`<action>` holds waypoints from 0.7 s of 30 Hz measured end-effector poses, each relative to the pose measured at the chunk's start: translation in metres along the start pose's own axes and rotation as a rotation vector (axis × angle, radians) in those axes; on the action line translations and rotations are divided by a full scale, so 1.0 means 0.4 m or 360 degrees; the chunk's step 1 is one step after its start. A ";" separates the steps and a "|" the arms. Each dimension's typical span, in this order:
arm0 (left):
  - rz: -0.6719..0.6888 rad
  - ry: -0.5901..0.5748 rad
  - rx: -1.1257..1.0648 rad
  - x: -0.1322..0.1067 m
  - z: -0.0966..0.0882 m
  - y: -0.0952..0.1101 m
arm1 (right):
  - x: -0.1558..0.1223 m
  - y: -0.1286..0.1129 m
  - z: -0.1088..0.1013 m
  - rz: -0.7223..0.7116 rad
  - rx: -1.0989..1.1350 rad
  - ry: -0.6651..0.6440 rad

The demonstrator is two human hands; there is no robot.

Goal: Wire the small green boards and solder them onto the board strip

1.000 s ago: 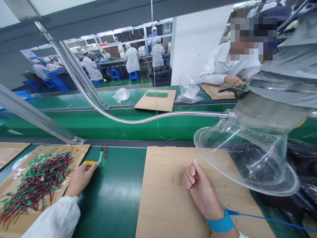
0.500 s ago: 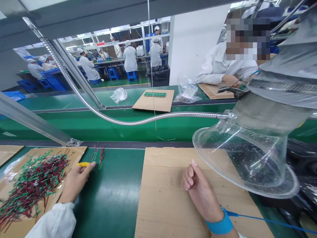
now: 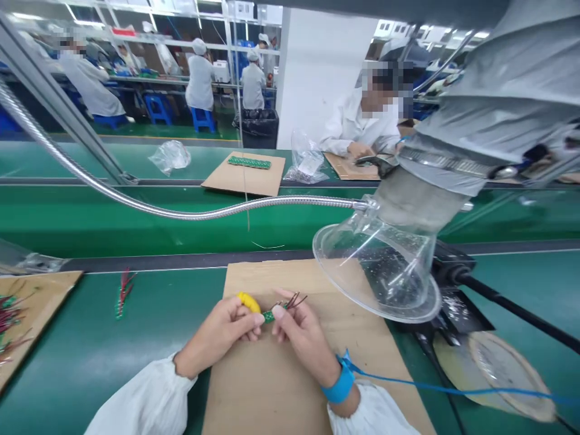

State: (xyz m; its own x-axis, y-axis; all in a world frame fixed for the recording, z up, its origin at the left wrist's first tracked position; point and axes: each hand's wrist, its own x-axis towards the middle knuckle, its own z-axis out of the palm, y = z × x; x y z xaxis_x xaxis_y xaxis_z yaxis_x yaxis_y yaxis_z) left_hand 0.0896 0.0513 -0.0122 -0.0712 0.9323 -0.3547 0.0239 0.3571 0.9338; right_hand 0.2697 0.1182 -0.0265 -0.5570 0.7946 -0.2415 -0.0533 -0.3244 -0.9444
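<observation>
Both hands share one narrow grip: the left hand and the right hand pinch a small green board between their fingertips, one at each end. It sits just above the cardboard sheet in the middle of the bench, and the fingers cover most of it. A tuft of dark red wires sticks up from its right end. A yellow piece shows at the left fingertips; whether it is a finger cover or a tool cannot be told.

A blue wrist strap circles the right wrist, and its blue cord runs off the right edge.

A clear funnel hood hangs just right of the hands on a bendy metal hose, hiding the bench behind it. A second wired board lies alone on the green surface, well to the left. Further left, a second cardboard sheet with red and green wires is cut off by the frame. Across the belt a person in white sits, hands partly hidden.
</observation>
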 end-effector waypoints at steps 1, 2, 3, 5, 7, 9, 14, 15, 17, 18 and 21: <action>-0.0003 -0.0035 -0.0015 0.007 0.010 -0.008 | 0.003 0.003 -0.001 0.0005 0.0007 0.0004; 0.0000 -0.0047 -0.0020 0.011 0.014 -0.017 | 0.005 0.005 -0.002 0.0010 0.0006 0.0001; 0.0008 -0.0041 -0.0016 0.013 0.015 -0.026 | 0.007 0.006 -0.003 0.0013 0.0001 -0.0004; 0.0028 -0.0009 0.0014 0.012 0.010 -0.038 | 0.010 0.004 -0.003 0.0012 -0.0006 0.0002; 0.0029 0.0000 0.0054 0.008 0.005 -0.041 | 0.010 -0.002 -0.003 0.0011 0.0017 0.0056; 0.0018 -0.0010 0.0077 0.006 0.003 -0.039 | 0.010 -0.009 -0.003 0.0012 0.0052 0.0137; 0.0014 -0.0009 0.0075 0.005 0.008 -0.038 | 0.011 -0.018 -0.009 0.0026 0.0055 0.0218; 0.0007 -0.0011 0.0077 0.005 0.008 -0.039 | 0.012 -0.018 -0.011 0.0031 0.0050 0.0215; -0.0008 -0.0018 0.0089 0.004 0.009 -0.042 | 0.010 -0.019 -0.013 0.0042 0.0045 0.0205; -0.0009 -0.0021 0.0099 0.003 0.010 -0.043 | 0.009 -0.019 -0.013 0.0045 0.0040 0.0194; 0.0020 -0.0029 0.0114 0.002 0.011 -0.040 | 0.002 -0.016 -0.013 0.0036 -0.0042 0.0119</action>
State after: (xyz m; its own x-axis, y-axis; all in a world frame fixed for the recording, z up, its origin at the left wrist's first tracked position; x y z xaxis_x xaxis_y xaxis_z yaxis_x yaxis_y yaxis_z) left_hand 0.0934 0.0467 -0.0275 -0.0524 0.9373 -0.3445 0.0961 0.3481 0.9325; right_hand 0.2740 0.1237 -0.0217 -0.4941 0.8239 -0.2776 -0.0190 -0.3295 -0.9440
